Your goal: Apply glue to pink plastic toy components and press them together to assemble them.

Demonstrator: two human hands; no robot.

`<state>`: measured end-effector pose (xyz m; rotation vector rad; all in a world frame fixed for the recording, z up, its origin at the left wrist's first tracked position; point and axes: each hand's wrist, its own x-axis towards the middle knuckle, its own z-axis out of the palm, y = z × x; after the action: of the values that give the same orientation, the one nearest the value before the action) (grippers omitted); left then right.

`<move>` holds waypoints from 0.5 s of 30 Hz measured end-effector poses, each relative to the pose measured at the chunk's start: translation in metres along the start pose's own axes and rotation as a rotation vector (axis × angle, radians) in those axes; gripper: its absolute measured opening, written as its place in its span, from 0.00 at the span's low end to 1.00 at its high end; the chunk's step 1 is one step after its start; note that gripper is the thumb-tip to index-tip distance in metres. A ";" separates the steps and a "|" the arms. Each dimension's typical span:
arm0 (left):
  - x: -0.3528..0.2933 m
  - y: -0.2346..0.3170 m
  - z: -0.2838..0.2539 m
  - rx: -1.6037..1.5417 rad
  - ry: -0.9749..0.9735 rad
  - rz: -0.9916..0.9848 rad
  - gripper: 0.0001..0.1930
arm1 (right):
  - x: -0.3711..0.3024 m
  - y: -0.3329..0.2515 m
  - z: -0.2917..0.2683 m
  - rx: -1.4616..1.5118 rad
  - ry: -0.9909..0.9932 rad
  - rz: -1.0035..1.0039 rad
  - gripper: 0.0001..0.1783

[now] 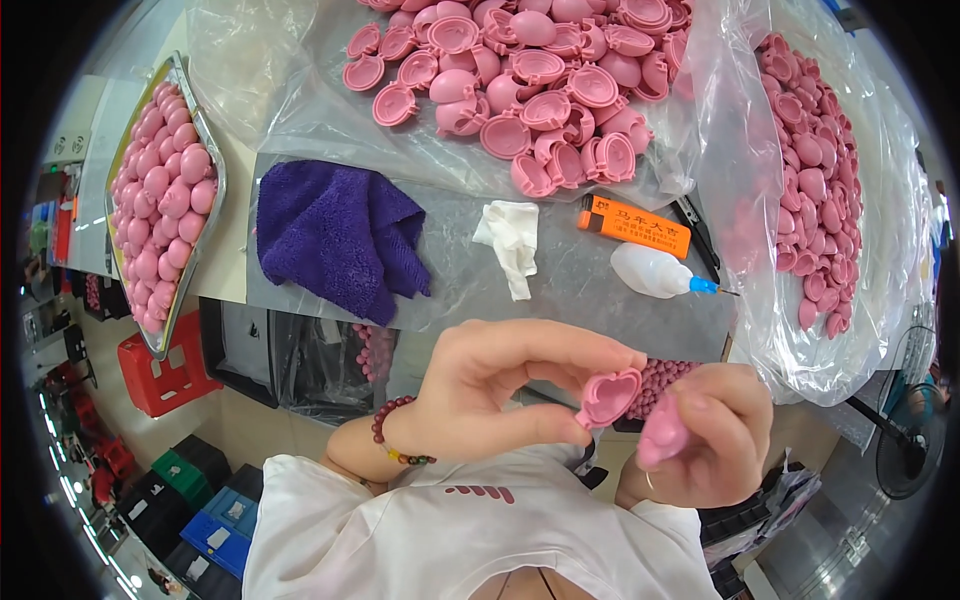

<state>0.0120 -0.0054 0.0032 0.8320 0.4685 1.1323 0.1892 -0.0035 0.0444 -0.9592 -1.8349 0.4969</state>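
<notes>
Over my lap, just past the table's near edge, my left hand (470, 385) pinches a hollow pink plastic shell half (609, 399) between thumb and fingertips, its open side showing. Close beside it, my right hand (725, 430) is closed on a rounded pink plastic piece (663, 434); the fingers cover part of it. The two pieces are apart by a small gap. A large heap of similar pink shell halves (540, 68) lies on clear plastic sheeting at the far side of the table.
On the grey tabletop (450, 290) lie a purple cloth (335, 235), a crumpled white tissue (511, 245), an orange box cutter (635, 227) and a white needle-tip bottle (650, 271). A tray (205, 140) of pink balls stands left; a clear bag (745, 200) of pink pieces stands right.
</notes>
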 end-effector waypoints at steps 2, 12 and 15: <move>-0.002 0.001 0.000 0.111 0.003 0.038 0.22 | 0.002 0.001 0.010 -0.012 -0.011 0.002 0.22; -0.001 0.007 -0.001 0.568 -0.004 0.206 0.20 | -0.015 0.015 0.016 0.032 -0.061 0.046 0.20; -0.001 0.006 0.001 0.635 0.006 0.239 0.21 | -0.019 0.018 0.017 0.026 -0.057 0.055 0.21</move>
<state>0.0087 -0.0053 0.0079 1.4661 0.7674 1.2191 0.1848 -0.0061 0.0138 -0.9886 -1.8524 0.5860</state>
